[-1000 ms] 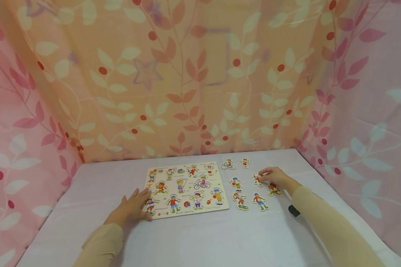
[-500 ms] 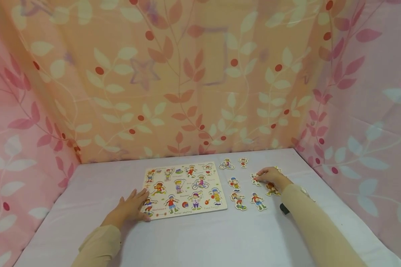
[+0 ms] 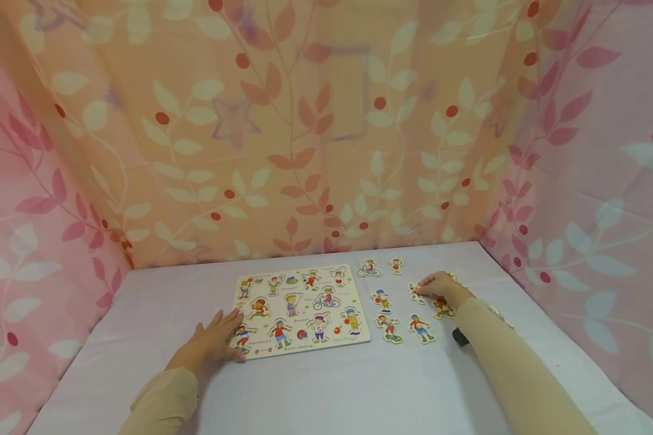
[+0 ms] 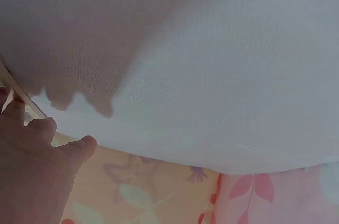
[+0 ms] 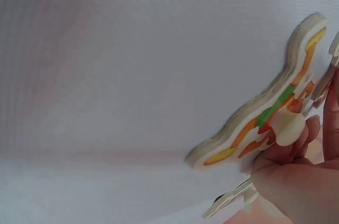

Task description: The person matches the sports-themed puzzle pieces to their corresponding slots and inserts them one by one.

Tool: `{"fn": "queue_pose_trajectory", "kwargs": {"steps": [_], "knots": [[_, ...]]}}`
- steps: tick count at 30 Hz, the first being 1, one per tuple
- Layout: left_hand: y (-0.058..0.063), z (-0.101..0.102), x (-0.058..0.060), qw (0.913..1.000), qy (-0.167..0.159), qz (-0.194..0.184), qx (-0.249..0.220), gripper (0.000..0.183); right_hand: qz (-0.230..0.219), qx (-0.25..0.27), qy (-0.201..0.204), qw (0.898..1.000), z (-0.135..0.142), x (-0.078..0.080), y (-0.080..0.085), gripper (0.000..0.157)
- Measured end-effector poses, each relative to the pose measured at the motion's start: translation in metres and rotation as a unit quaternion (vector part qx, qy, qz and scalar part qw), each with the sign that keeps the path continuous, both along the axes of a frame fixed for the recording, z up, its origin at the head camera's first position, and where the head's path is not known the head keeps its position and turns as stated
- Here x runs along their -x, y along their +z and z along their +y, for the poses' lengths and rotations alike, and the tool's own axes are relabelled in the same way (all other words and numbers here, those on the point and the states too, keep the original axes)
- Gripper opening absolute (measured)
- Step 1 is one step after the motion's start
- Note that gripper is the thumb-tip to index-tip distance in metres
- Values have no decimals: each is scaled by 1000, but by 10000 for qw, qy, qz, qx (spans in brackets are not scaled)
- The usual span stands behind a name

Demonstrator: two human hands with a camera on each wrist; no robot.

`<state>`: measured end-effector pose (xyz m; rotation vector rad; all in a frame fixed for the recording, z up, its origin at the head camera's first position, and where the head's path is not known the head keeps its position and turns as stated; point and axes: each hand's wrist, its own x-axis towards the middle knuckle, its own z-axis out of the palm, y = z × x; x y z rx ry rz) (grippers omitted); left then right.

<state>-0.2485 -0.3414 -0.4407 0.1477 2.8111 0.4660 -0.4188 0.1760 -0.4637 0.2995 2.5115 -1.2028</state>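
Note:
A wooden peg puzzle board [image 3: 358,297] printed with sports figures lies on the white tablecloth. My left hand [image 3: 217,338] rests along its left edge with fingers extended; the left wrist view catches the same hand [image 4: 32,166] at the board's edge. To the right of the board, the thumb and fingers of my right hand [image 3: 446,289] pinch a small soccer-player puzzle piece [image 3: 415,292], low over the cloth. Just below that hand lies a runner piece [image 3: 443,309]. Seen close in the right wrist view, this runner piece [image 5: 275,110] has a white knob, and the fingers partly overlap it.
Loose pieces lie right of the board: a cyclist [image 3: 369,268], a tennis player [image 3: 396,265], a ball player in a blue cap [image 3: 381,300], a skateboarder [image 3: 388,328] and a roller skater [image 3: 421,328]. A dark object [image 3: 459,337] sits by my right sleeve. Patterned curtains [image 3: 299,133] surround the table.
My right forearm has swung slightly left, uncovering a piece beyond the sleeve. The right fingers stay at the soccer-player piece, and the left hand keeps its place on the board.

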Motion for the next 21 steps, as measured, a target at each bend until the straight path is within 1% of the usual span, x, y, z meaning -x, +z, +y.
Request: {"fn": "queue_pose_trajectory", "kwargs": {"steps": [4,7,11,14,17,21], "knots": [[-2,0,0,10000,-13,-1,25,105,40,-205,48,9998,-3,-1,1,24],[-1,2,-1,10000,-46,0,27,104,40,-304,-9,9995,-4,0,2,23],[0,3,-3,10000,-34,10,24,103,155,-159,-166,9996,-5,0,4,22],[1,3,-4,10000,-13,13,11,104,221,116,-291,9993,-7,-2,9,22],[1,2,-4,10000,-1,3,3,104,255,302,-295,9988,-10,-7,17,23],[3,1,-4,10000,1,3,-37,105,464,430,-149,9979,-16,-14,27,25]]}}
